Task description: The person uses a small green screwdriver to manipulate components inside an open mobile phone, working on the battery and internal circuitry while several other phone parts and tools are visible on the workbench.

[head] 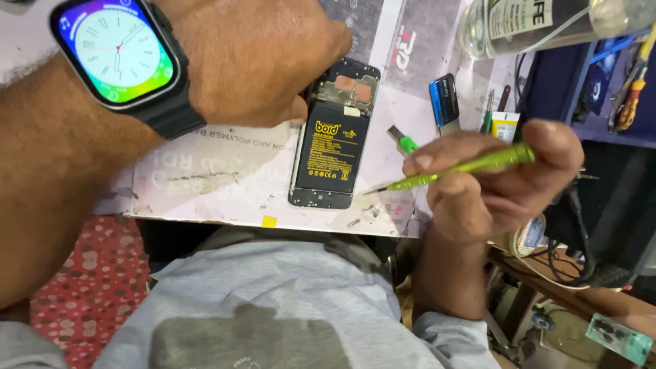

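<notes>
An opened phone lies flat on the table, its back cover off, showing a matte black rectangular battery with yellow print and a metal-framed board with two copper-toned patches above it. The left hand rests on its upper left edge, the grip curled against the frame. The right hand pinches a slim, glossy green screwdriver, its fine metal tip just beside the phone's lower right corner. A scuffed, stained pale mat covers the table. A square smartwatch with a black strap sits on the left wrist.
</notes>
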